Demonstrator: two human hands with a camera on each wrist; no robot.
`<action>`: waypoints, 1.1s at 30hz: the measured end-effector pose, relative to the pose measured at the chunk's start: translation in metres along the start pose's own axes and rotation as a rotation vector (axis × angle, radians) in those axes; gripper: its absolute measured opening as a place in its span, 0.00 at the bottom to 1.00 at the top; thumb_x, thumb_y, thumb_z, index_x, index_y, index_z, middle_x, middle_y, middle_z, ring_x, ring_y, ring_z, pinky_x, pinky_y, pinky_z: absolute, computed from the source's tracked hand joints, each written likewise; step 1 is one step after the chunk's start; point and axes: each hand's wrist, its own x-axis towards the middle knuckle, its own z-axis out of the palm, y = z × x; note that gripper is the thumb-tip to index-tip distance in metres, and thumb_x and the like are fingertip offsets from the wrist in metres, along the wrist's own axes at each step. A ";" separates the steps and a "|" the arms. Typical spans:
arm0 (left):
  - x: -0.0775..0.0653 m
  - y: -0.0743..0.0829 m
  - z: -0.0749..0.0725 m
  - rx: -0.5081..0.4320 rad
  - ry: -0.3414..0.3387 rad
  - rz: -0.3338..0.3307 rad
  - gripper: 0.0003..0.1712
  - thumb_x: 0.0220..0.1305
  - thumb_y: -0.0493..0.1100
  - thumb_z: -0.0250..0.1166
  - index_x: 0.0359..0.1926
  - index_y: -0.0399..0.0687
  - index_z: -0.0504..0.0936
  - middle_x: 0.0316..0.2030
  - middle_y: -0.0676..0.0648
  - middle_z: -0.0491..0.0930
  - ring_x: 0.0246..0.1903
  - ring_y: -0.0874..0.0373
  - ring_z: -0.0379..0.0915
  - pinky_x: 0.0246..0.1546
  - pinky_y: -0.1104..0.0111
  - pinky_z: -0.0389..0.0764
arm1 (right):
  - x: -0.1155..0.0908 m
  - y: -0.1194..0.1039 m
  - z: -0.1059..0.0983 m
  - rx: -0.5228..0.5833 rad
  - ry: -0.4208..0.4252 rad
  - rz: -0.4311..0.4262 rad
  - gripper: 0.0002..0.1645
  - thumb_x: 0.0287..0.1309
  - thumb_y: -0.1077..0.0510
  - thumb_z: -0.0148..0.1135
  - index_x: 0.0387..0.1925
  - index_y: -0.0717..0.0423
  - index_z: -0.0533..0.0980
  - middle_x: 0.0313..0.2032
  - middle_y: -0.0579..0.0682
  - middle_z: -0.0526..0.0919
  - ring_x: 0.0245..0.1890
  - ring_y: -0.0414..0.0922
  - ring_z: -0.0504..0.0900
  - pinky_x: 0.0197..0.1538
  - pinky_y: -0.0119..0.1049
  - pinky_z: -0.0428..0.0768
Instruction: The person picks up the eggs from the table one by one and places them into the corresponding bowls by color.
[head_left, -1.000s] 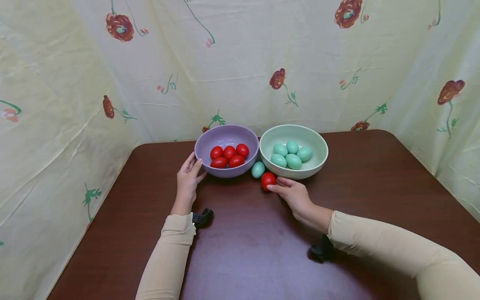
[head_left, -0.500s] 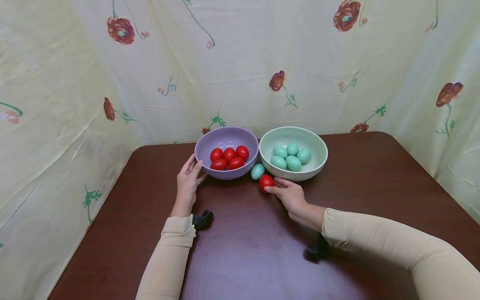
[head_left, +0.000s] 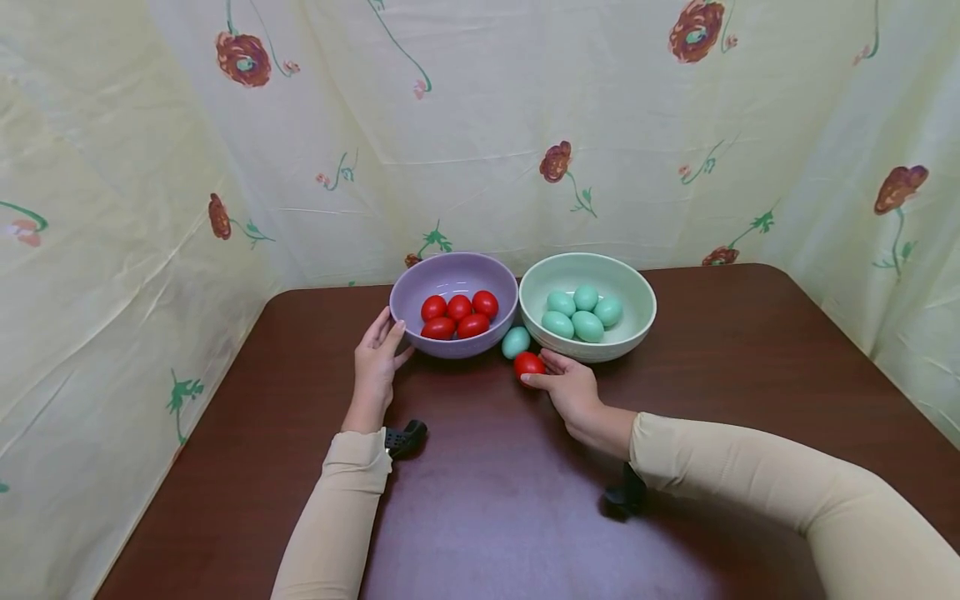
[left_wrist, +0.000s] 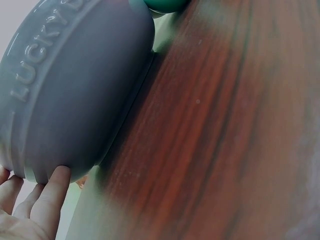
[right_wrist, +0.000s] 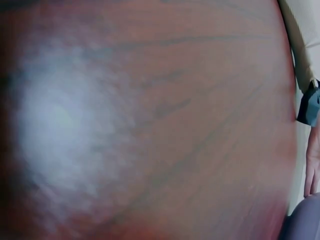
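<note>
A purple bowl (head_left: 453,340) with several red eggs (head_left: 460,308) in it stands at the back of the table. My left hand (head_left: 373,367) rests on its left side; in the left wrist view the straight fingers (left_wrist: 52,200) touch the outer wall. Touching or close to it on the right is a pale green bowl (head_left: 637,312) holding several mint green eggs (head_left: 587,326). One loose mint egg (head_left: 516,342) lies in front, between the bowls. Just nearer, my right hand (head_left: 577,398) pinches a red egg (head_left: 528,365) between thumb and fingers, low over the table.
The dark brown wooden table (head_left: 480,483) reaches back to a flowered cloth (head_left: 480,192) that hangs behind the bowls. A black wrist device (head_left: 406,439) sits under the left wrist, and another (head_left: 625,496) under the right.
My right hand has shifted a little to the left with the red egg, toward the loose mint egg. The left hand and both bowls stay where they were.
</note>
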 end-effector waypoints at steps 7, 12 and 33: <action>0.000 0.000 -0.001 -0.026 -0.004 0.008 0.35 0.70 0.48 0.63 0.75 0.55 0.64 0.76 0.49 0.60 0.70 0.53 0.66 0.60 0.53 0.77 | 0.002 -0.002 0.002 -0.039 0.011 0.023 0.33 0.57 0.66 0.66 0.65 0.67 0.70 0.64 0.65 0.74 0.69 0.55 0.71 0.73 0.48 0.68; 0.000 0.001 -0.002 -0.023 0.000 0.003 0.35 0.70 0.48 0.63 0.74 0.56 0.64 0.76 0.49 0.60 0.70 0.52 0.67 0.60 0.54 0.77 | 0.000 -0.004 0.001 -0.095 0.012 0.054 0.32 0.58 0.64 0.67 0.65 0.64 0.72 0.63 0.64 0.76 0.67 0.55 0.71 0.71 0.48 0.69; -0.001 0.001 -0.001 -0.012 -0.009 0.003 0.35 0.71 0.49 0.62 0.75 0.56 0.63 0.76 0.49 0.59 0.70 0.52 0.67 0.60 0.54 0.78 | -0.008 -0.061 0.015 0.054 -0.082 0.034 0.33 0.61 0.58 0.68 0.68 0.54 0.71 0.65 0.54 0.77 0.66 0.50 0.72 0.70 0.44 0.73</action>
